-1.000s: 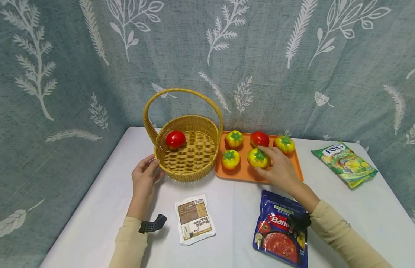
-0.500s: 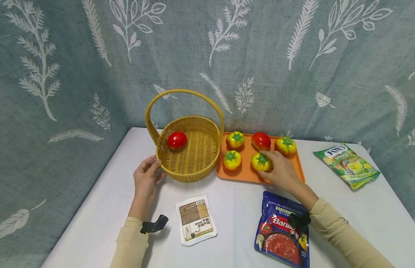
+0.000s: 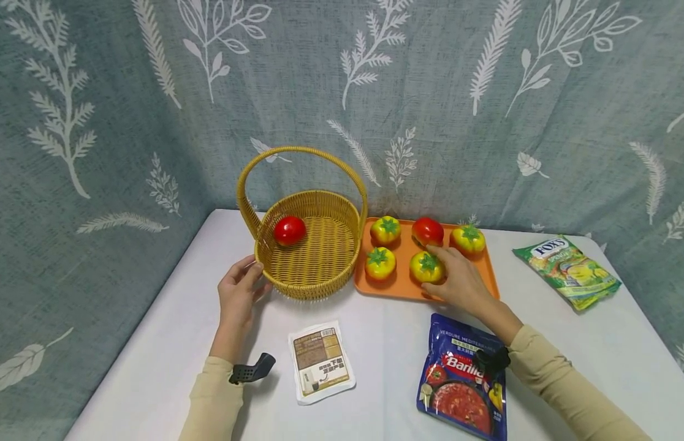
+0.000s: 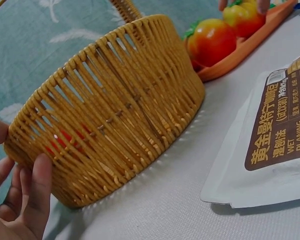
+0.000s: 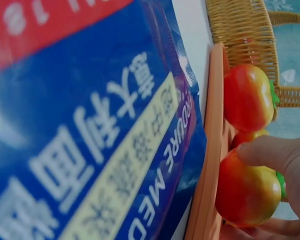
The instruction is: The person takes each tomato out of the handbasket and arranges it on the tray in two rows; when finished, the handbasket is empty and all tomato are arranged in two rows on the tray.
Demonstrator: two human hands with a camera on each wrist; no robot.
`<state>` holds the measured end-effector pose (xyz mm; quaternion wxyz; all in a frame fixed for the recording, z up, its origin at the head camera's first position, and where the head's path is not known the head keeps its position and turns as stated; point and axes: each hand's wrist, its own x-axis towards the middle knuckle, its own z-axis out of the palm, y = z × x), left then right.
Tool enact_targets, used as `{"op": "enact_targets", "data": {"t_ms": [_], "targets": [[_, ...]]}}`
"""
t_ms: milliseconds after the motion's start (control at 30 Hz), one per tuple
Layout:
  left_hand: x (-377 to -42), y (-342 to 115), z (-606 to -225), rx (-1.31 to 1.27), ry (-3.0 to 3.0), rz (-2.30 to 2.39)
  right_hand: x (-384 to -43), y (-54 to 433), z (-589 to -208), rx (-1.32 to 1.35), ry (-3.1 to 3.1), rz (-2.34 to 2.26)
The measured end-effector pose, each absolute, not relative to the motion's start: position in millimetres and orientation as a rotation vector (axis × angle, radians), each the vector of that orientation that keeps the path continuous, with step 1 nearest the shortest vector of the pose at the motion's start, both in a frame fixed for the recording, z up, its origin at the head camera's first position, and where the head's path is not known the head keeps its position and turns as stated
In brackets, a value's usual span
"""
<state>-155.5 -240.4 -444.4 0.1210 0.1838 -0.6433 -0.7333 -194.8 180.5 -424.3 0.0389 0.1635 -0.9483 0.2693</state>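
My left hand [image 3: 239, 291] grips the rim of a woven wicker basket [image 3: 311, 285] at its left side, thumb and fingers on either side of the wall in the left wrist view. One red tomato [image 3: 289, 231] lies inside the basket. On the orange tray [image 3: 399, 289], my right hand [image 3: 463, 278] pinches a yellow-red tomato [image 3: 427, 267] with a green leafy top between thumb and fingers. The right wrist view shows the thumb on that tomato [image 5: 247, 192]. Around it sit a front-left tomato [image 3: 380, 264], a back-left one, a red one and a back-right one.
A white-and-brown packet [image 3: 322, 362] lies in front of the basket. Under my right forearm is a blue Barilla pouch [image 3: 460, 392]. A green FOX'S candy bag [image 3: 568, 269] lies at the right. A patterned curtain [image 3: 298, 92] stands behind the table.
My right hand and the tomato in its fingers have shifted slightly toward the tray's front edge. The left hand stays at the basket rim, and the basket has not moved.
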Motion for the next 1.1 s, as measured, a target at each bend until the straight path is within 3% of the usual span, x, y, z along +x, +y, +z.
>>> {"op": "enact_targets", "data": {"t_ms": [667, 1100], "targets": [[-155.0, -240.6, -441.5, 0.552, -1.881, -2.144, -191.9, 180.1, -414.2, 0.536, -2.866, 0.822], [-155.0, -239.7, -442.7, 0.537, -1.856, -2.165, -176.6, 169.8, -381.0, 0.618, -2.730, 0.880]]}}
